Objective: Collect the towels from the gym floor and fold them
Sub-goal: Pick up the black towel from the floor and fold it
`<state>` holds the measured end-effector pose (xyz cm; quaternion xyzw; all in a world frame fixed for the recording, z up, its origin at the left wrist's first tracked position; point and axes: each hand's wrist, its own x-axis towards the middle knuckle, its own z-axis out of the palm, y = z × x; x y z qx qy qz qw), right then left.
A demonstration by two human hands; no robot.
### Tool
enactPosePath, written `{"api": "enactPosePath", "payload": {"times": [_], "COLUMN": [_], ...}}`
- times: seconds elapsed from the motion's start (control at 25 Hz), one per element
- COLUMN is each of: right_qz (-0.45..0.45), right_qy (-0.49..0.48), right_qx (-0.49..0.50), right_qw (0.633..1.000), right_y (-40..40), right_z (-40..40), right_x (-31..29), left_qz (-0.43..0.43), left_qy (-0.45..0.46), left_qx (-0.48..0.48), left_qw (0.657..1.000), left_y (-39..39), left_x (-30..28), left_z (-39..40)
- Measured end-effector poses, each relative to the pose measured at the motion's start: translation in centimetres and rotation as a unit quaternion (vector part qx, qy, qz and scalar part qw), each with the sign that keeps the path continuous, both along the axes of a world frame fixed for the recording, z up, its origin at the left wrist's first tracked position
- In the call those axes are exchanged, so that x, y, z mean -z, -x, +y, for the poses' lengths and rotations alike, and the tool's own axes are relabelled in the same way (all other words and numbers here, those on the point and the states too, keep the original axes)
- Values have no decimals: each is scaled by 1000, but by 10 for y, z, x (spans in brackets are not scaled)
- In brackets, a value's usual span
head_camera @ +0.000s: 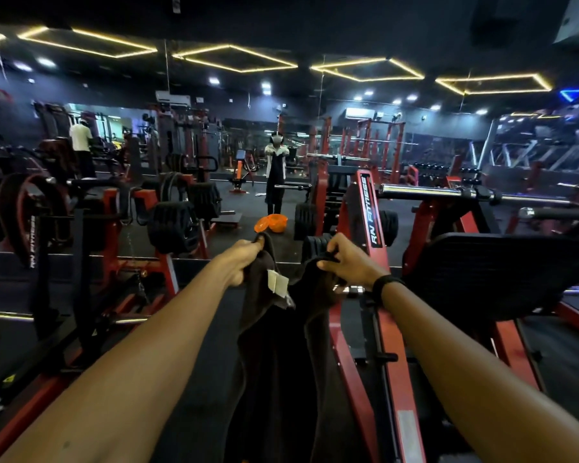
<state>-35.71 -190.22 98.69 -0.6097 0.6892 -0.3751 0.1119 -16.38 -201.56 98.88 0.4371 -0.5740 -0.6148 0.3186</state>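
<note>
Standing among the red machines, the person holds a dark towel (274,345) up at arm's length, the left hand (244,259) pinching one top corner in curled fingers and the right hand (345,262) pinching the other, so the cloth hangs down between the forearms with a pale label (277,283) showing near the left grip. To fold it well, I'd say pull the top edge taut and level, then bring the two corners squarely together. An orange basin (271,223) sits on the floor ahead.

Dim, ceiling-strip glow, warped edges.
</note>
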Motion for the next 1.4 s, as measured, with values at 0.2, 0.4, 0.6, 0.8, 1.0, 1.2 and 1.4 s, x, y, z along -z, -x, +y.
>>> {"api": "enactPosePath", "payload": {"times": [0.2,0.4,0.6,0.8,1.0,1.2,1.4], "right_qz": [22,-61,-95,-86,-179,4,85], "right_qy": [27,34,-65,-192,-167,-78,29], "right_qx": [-115,-135,-95,-173,-218,-156,-123], "right_qw": [993,988,989,962,945,985,988], "right_y": [-8,-12,-2,1,-6,17,26], "right_z": [-47,-66,-89,-100,-108,-119,-125], "right_x": [-9,-5,0,1,6,12,19], "left_qz": [25,117,154,169,136,-18,-120], "left_qy": [-33,-102,-126,-137,-73,75,109], "left_qx": [7,-8,-41,-53,-102,-181,-161], "left_qw": [999,988,979,975,983,980,974], "left_y": [18,25,33,44,63,48,36], "left_x": [-14,-18,-12,-9,-2,1,4], "left_z": [-41,-56,-62,-73,-83,-96,-96]}}
